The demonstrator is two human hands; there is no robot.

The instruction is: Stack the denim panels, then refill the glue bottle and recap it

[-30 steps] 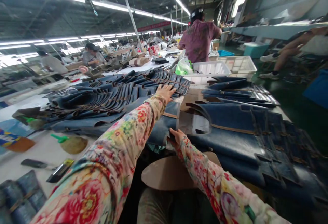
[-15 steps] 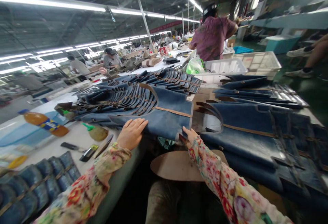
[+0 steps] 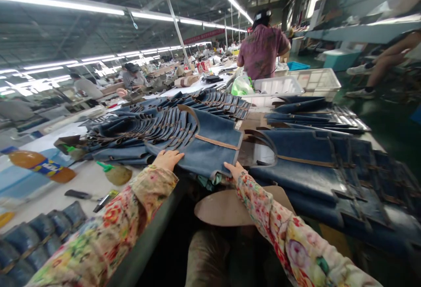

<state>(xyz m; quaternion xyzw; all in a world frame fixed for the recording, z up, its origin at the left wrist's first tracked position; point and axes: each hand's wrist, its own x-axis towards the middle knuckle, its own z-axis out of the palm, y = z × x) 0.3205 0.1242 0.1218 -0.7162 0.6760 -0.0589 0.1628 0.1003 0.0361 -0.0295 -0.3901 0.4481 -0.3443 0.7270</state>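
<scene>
A blue leather piece [image 3: 210, 155] with a curved cutout and a tan strip across it lies at the table's front edge. My left hand [image 3: 168, 160] rests flat on its near left part, fingers stretched out. At its near right corner, my right hand [image 3: 234, 169] pinches the edge, thumb partly hidden. Left of the piece, a row of overlapping blue leather pieces [image 3: 158, 127] fans out. More blue pieces [image 3: 305, 147] with tan strips lie stacked to the right of my right hand.
On the left stand a bottle of orange drink [image 3: 39, 164], a squeeze bottle with green tip [image 3: 115, 174] and a black-handled brush [image 3: 79, 195]. A tan oval board [image 3: 223, 208] sits below my hands. White crates [image 3: 279, 86] and a person in a purple shirt [image 3: 259, 52] are beyond.
The view has turned slightly, so most things sit further left. My left hand has slid forward a little on the leather piece, which now lies more askew. My right hand keeps its corner.
</scene>
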